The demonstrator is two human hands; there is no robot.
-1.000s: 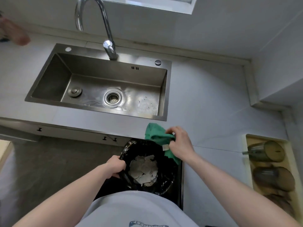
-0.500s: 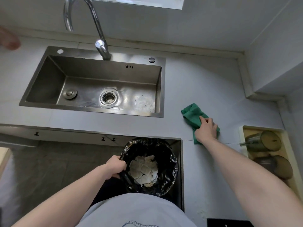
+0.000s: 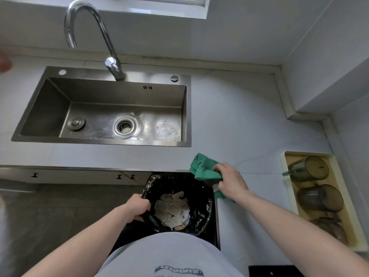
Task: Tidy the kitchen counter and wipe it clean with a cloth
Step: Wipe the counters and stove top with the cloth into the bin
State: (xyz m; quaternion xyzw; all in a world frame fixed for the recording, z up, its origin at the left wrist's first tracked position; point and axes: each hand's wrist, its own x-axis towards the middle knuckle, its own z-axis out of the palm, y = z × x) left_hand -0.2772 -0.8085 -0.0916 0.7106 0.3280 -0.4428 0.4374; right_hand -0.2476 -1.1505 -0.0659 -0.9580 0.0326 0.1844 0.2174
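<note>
While gripped, cloth (image 3: 203,168) under right hand (image 3: 229,180), counter edge

We see a pale grey kitchen counter (image 3: 239,120) with a steel sink (image 3: 30,134) set into it. A green cloth (image 3: 203,168) lies at its front edge. A cream tray (image 3: 284,176) of upturned cups sits at the right.
</note>
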